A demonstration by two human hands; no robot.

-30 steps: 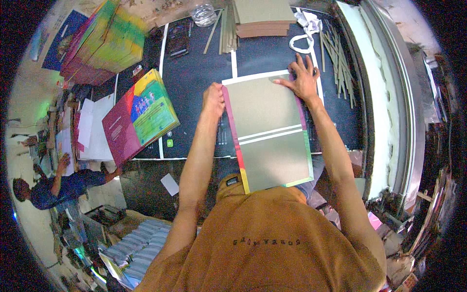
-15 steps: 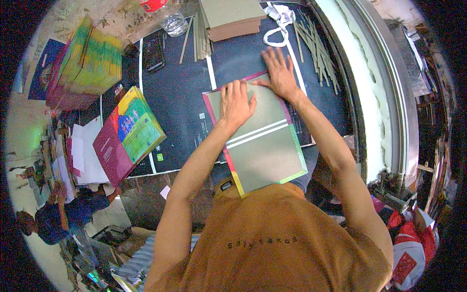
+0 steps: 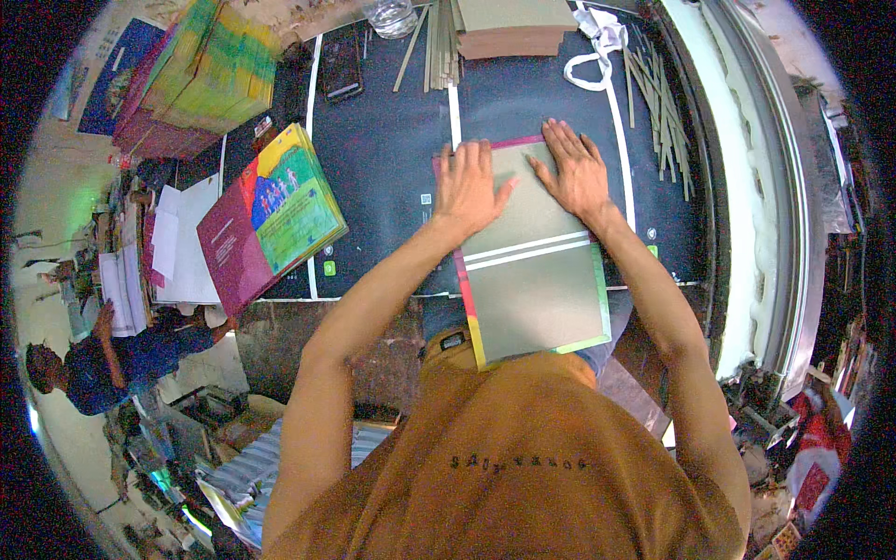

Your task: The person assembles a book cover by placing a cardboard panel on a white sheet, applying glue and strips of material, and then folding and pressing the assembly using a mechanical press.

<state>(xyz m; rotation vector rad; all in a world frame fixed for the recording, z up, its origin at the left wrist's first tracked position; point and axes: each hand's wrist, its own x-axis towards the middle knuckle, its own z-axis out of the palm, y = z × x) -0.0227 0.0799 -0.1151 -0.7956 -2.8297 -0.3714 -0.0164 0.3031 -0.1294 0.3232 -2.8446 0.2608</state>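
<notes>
An opened-out book cover point(image 3: 536, 303) lies with its grey boards facing up, its lower part hanging past the table edge over my lap. Narrow maroon, red, yellow and green margins are folded in around the boards, and two white strips cross between them. My left hand point(image 3: 469, 191) rests flat at the cover's upper left, fingertips at the far edge and thumb apart. Across from it, my right hand point(image 3: 574, 175) lies flat along the upper right side with fingers stretched out. Neither hand grips anything.
Colourful printed covers point(image 3: 271, 210) are piled at the left, below a taller stack point(image 3: 210, 79). A phone point(image 3: 342, 65), clear bottle point(image 3: 389, 17), grey boards point(image 3: 518, 43), white cloth loop point(image 3: 590, 70) and thin strips point(image 3: 665, 121) sit farther back. Another person point(image 3: 140, 369) is at far left.
My right hand has drawn back from beyond the cover's far right corner onto its right side. My left hand stays on the upper left. The whole view has shifted.
</notes>
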